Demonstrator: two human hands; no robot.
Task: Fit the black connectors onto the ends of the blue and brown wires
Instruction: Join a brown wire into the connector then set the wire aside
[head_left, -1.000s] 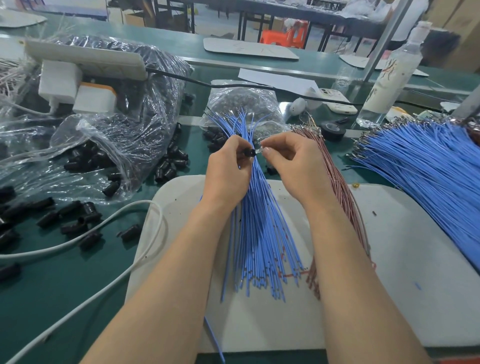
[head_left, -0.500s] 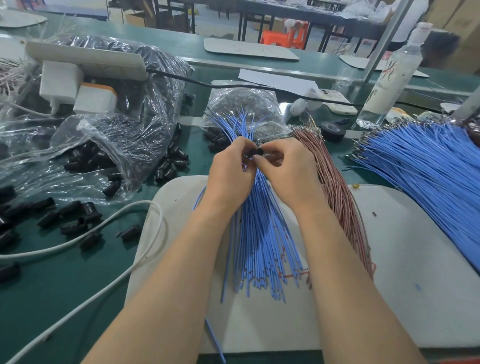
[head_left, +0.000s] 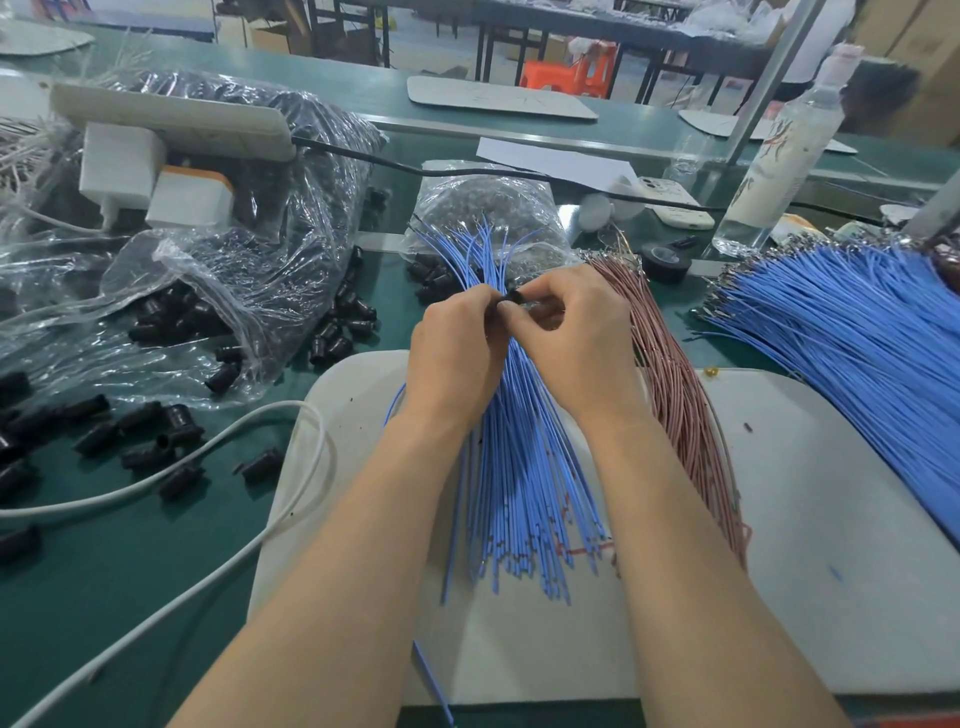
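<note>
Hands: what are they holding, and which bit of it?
A small black connector, pinched between the fingertips of the left hand and the right hand; only its top shows.

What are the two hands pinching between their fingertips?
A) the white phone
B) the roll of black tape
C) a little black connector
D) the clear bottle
C: a small black connector sits pinched where the fingertips of the left hand and the right hand meet, just above the blue wires.
</note>
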